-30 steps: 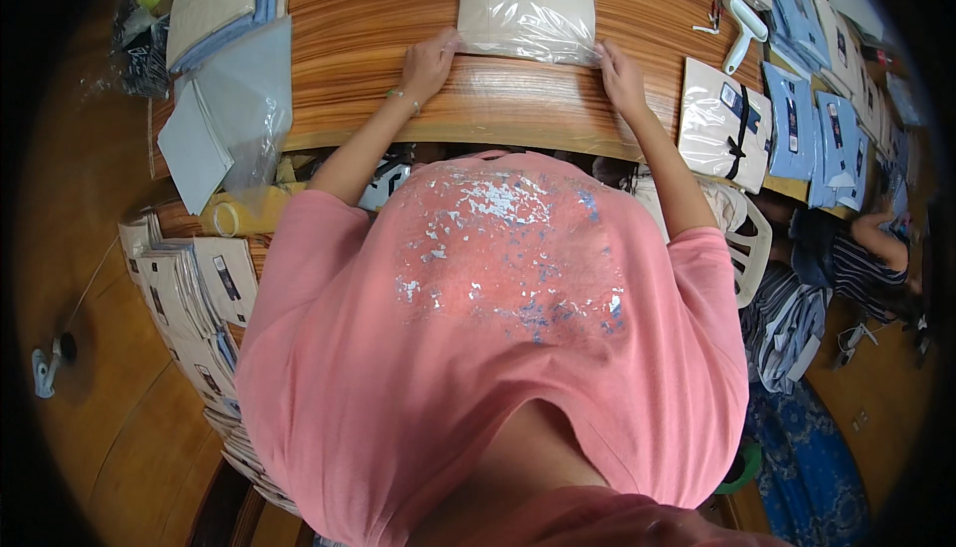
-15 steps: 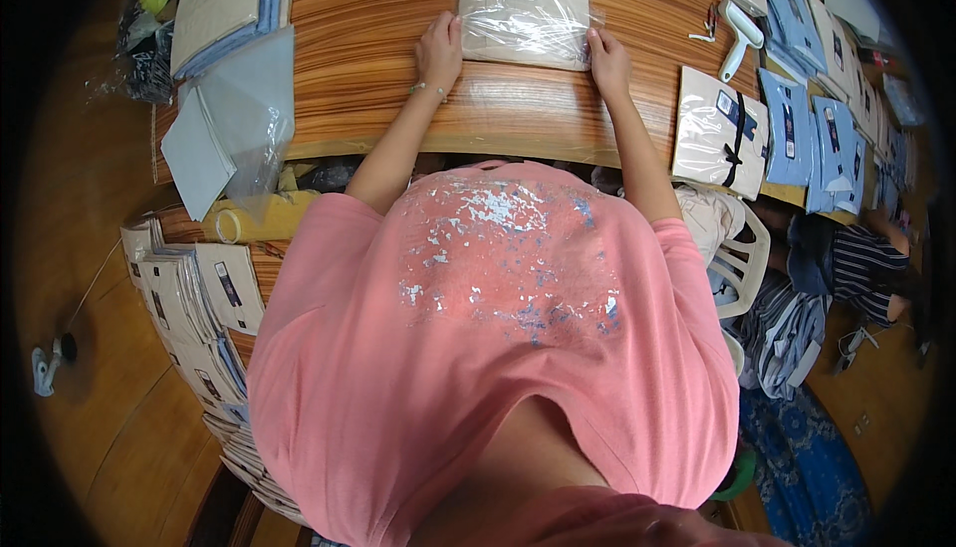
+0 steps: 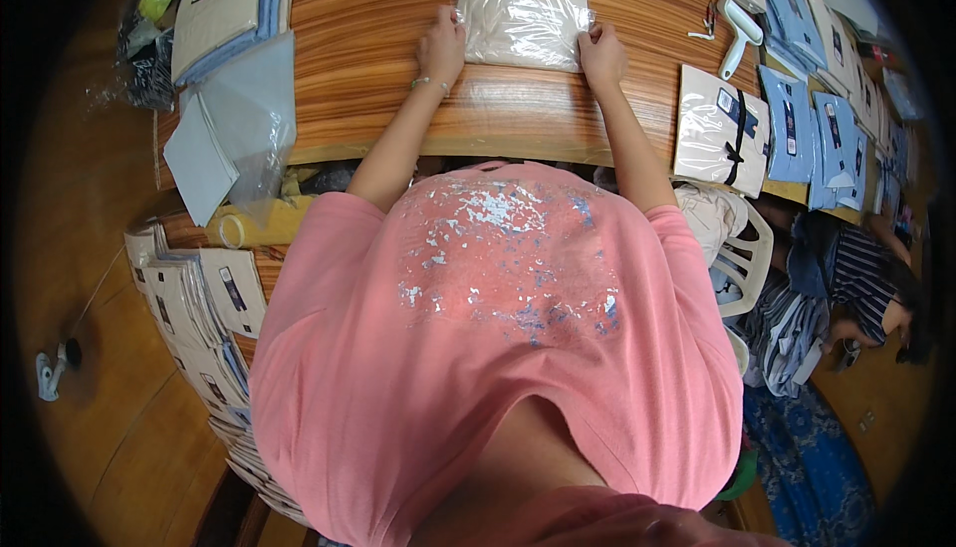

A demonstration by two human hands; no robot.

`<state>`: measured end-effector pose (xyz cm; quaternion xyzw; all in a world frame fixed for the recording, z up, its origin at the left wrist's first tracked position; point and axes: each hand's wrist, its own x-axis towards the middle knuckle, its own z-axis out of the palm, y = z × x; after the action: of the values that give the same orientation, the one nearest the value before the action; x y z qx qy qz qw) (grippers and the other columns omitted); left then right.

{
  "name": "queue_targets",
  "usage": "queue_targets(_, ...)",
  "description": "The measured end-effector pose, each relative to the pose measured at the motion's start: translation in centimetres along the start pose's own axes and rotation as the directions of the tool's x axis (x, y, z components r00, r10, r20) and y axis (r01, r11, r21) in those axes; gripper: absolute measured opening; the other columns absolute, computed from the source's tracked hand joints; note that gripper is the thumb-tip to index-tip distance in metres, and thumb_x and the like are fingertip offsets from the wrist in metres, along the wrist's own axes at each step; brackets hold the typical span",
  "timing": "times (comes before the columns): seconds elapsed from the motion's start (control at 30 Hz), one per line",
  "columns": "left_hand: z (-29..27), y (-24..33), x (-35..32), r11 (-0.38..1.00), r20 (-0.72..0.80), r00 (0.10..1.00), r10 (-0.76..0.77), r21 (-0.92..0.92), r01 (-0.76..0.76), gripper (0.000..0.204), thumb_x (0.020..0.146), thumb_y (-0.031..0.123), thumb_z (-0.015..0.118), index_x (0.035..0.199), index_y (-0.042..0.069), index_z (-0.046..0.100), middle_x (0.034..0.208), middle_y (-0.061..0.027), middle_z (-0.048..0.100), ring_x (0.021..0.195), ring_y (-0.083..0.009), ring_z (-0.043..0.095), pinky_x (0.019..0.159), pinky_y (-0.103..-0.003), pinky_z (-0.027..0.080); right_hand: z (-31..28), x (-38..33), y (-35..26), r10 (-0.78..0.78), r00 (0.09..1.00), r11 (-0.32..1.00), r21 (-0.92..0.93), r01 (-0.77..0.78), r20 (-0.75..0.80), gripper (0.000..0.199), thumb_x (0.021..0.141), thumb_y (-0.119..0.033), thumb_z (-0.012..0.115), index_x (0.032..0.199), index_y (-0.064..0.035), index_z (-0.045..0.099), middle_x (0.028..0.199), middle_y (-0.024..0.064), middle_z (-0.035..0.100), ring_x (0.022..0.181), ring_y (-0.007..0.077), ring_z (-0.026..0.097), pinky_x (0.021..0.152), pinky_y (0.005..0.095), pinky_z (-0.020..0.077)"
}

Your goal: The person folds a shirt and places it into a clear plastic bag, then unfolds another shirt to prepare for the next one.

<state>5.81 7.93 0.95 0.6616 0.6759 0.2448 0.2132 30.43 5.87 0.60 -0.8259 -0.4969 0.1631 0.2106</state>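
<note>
The flat, rectangular packet of cream folded cloth in glossy clear plastic [image 3: 525,9] lies between the two hands on the striped brown wooden counter [image 3: 373,39], straight ahead of the person. Its near edge runs roughly parallel to the counter's front edge, set back from it by a strip of bare wood grain; its far end is cut off by the top of the view, so the long axis cannot be told. The left hand [image 3: 441,49] sits at its left side, fingers curled in at the edge, though whether they grip the film cannot be told. The right hand [image 3: 602,54] pinches the plastic at the right side, close to the near corner. Neither hand is clearly nearer. To the left, wood shows as far as the stack of cream and blue folded garments [image 3: 224,9] and the loose translucent plastic sheets [image 3: 264,89]; to the right, it reaches the white-handled roller [image 3: 739,39] and the cream packet with a black ribbon [image 3: 712,139].
</note>
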Motion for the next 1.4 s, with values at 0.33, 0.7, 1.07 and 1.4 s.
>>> queue_targets(0.33,0.1,0.1,0.3,0.96,0.091,0.989,0.117,0.244,-0.136,0.037,0.088,0.022,0.048,0.124,0.028,0.053,0.129,-0.0163,0.044,0.115,-0.0335,0.044,0.087,-0.053,0.036,0.7,-0.8,0.5,-0.268,0.961,0.948,-0.198,0.25,-0.069,0.029,0.086,-0.028,0.053,0.115,-0.0282,0.057,0.093,0.01,0.064,0.085,0.0315,0.06,0.063,0.0459,0.0473)
queue_targets(0.7,1.8,-3.0,0.4,0.93,0.069,0.98,0.187,0.31,-0.199,0.05,0.093,0.037,0.031,0.142,0.035,0.024,0.151,-0.0169,-0.005,0.137,-0.0396,-0.008,0.098,-0.069,-0.007,1.9,-0.7,3.1,-0.341,0.925,0.894,-0.364,0.263,-0.169,0.042,0.089,-0.044,0.044,0.13,-0.0369,0.045,0.142,0.0139,0.03,0.134,0.0361,0.02,0.101,0.0666,0.0081)
queue_targets(1.07,0.4,-2.3,1.3,0.976,0.211,0.976,0.062,0.191,-0.103,0.057,0.092,0.035,0.03,0.146,0.022,0.014,0.15,-0.0189,0.007,0.138,-0.0398,-0.003,0.101,-0.066,-0.007,1.2,-0.4,3.8,-0.338,0.939,0.929,-0.18,0.324,-0.056,0.05,0.09,-0.037,0.046,0.138,-0.0284,0.035,0.141,0.0147,0.032,0.134,0.0351,0.021,0.102,0.0657,0.0073)
queue_targets(1.4,-0.2,-0.6,-3.8,0.937,0.067,0.951,0.3,0.165,-0.307,0.083,0.083,0.018,0.059,0.146,0.016,0.005,0.148,-0.0256,-0.003,0.136,-0.0439,0.0,0.108,-0.053,0.01,0.1,-5.5,1.9,-0.582,0.784,0.811,-0.092,0.577,-0.214,0.054,0.072,-0.007,0.061,0.123,-0.0165,0.049,0.12,0.0149,0.045,0.124,0.0315,0.035,0.101,0.0555,0.0236)
